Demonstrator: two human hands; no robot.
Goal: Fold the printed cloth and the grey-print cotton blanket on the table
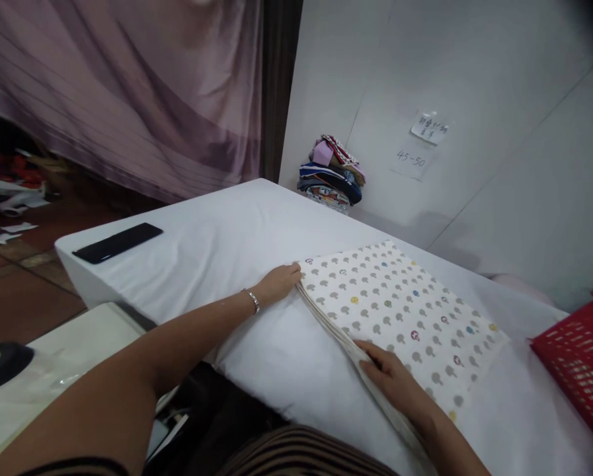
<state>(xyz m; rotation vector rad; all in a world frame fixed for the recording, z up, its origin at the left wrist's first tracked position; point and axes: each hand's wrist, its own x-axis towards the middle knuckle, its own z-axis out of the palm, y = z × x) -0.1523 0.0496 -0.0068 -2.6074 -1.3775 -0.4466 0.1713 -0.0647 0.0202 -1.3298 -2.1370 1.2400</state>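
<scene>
A folded white cloth (390,297) printed with grey, red, yellow and blue mushroom shapes lies flat over the white table cover, its layered edge toward me. My left hand (280,281), a silver bracelet at its wrist, pinches the cloth's left corner. Along the near edge, my right hand (388,373) grips the layers, its fingers curled on the edge. Part of the cloth's near side is hidden under my right forearm.
The white-covered table (217,231) carries a black phone (120,242) at its left end. A stack of folded clothes (330,173) stands by the wall. A red plastic basket (581,363) is at the right. A pinkish curtain (177,86) hangs behind.
</scene>
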